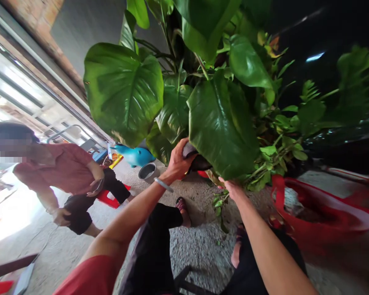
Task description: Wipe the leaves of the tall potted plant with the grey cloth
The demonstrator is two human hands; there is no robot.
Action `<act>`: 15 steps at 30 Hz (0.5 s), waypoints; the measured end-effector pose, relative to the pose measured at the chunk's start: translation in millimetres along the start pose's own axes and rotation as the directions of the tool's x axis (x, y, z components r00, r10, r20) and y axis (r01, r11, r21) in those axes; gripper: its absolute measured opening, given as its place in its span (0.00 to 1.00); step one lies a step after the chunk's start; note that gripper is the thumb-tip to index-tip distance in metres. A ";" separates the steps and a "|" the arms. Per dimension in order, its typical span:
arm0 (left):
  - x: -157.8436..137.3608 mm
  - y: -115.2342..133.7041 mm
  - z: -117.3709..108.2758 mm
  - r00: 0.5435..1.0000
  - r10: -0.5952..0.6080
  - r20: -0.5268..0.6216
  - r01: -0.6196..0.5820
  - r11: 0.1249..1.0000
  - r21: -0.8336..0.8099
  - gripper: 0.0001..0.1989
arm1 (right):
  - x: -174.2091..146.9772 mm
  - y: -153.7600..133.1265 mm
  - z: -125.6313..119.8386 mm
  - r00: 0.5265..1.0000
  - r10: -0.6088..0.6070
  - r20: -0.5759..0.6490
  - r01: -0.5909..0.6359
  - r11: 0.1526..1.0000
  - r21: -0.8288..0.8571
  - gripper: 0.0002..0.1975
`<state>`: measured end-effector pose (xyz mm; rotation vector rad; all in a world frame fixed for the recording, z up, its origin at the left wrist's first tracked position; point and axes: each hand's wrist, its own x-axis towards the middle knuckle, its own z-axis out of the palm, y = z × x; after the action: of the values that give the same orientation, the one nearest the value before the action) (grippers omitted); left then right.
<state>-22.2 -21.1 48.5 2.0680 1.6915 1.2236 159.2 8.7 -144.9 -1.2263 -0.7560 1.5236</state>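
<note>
A large leafy potted plant (pixel 223 123) with broad green leaves fills the upper middle, right in front of me. My left hand (pixel 180 159) is closed round a dark, rounded edge with a grey top (pixel 189 150), perhaps the pot's rim; a big leaf covers most of it. Lower and to the right, my right hand (pixel 232 189) reaches in under the same leaf. Its fingers are bent against the plant's underside, and what they grip is hidden. Small trailing stems (pixel 220 205) hang beside my right hand.
A person in a red shirt (pixel 64 168) sits on a red stool (pixel 110 198) at left. Beyond my left hand are a grey pot (pixel 148 173) and a blue animal-shaped thing (pixel 135 155). A red bag (pixel 320 213) stands at right on the concrete floor (pixel 199 246).
</note>
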 end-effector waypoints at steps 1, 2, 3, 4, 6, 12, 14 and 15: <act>5.5 -2.9 12.9 0.999 -0.010 -0.053 0.011 1.000 0.019 0.22 | -0.6 -0.6 0.9 0.999 0.038 0.012 -0.038 0.999 -0.006 0.13; 7.3 -7.7 25.7 0.997 -0.033 -0.065 0.036 0.998 0.044 0.22 | -1.1 -1.2 1.7 0.998 0.064 0.021 -0.064 0.998 -0.009 0.11; 4.8 -13.6 36.4 0.998 -0.064 -0.025 0.066 0.995 0.071 0.22 | -1.5 -1.9 2.3 0.996 0.080 0.025 -0.080 0.997 -0.010 0.10; -1.8 -20.1 43.8 0.994 -0.094 0.057 0.089 0.992 0.094 0.22 | -1.8 -2.5 2.6 0.995 0.092 0.027 -0.092 0.996 -0.011 0.09; -23.6 -31.2 45.4 0.953 -0.133 0.273 0.109 0.989 0.101 0.21 | -2.0 -3.4 2.3 0.993 0.110 0.033 -0.109 0.994 -0.018 0.06; -52.9 -26.9 -10.7 0.983 -0.002 0.182 -0.005 0.999 0.037 0.19 | -0.7 -2.1 -3.2 0.993 0.088 0.077 -0.084 0.995 -0.053 0.06; -31.6 -23.2 -17.1 0.993 0.119 -0.020 -0.116 0.988 0.102 0.22 | 0.1 -1.2 -3.6 0.994 0.075 0.081 -0.069 0.995 -0.069 0.09; -18.5 -24.4 -14.7 0.981 0.176 -0.085 -0.161 0.974 0.157 0.25 | 0.5 -0.7 -3.3 0.994 0.070 0.089 -0.063 0.995 -0.079 0.11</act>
<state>-49.9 -34.5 34.2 2.3177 1.7286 1.3039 162.6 9.0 -145.4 -1.2554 -0.8474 1.6274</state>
